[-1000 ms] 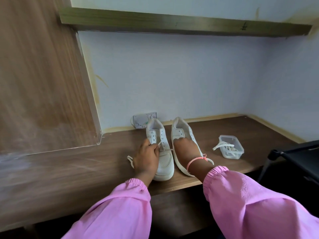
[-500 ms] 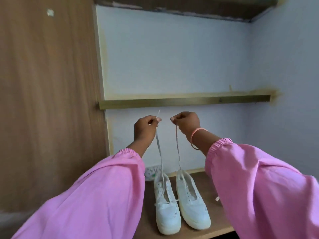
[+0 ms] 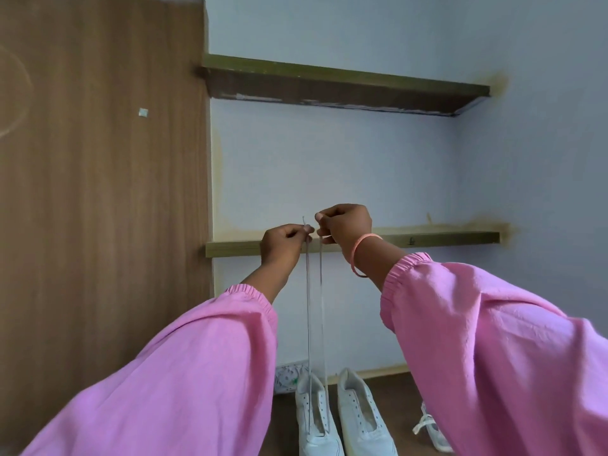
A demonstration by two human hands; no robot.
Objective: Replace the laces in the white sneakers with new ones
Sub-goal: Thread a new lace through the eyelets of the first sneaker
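A: Where are the hands now, compared to half a second ago?
B: Closer together. The left hand [image 3: 285, 242] pinches one end of the lace [image 3: 308, 311], the right hand [image 3: 343, 227] pinches the other end, both raised high.
A: And the sneakers?
B: The left sneaker [image 3: 316, 419], with the lace threaded in, and the right sneaker [image 3: 362, 417] stand side by side on the table [image 3: 396, 406], now lower in the view.

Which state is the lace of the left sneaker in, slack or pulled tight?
Pulled tight. Both strands of the lace run straight up from the left sneaker to the left hand and right hand, which pinch its ends.
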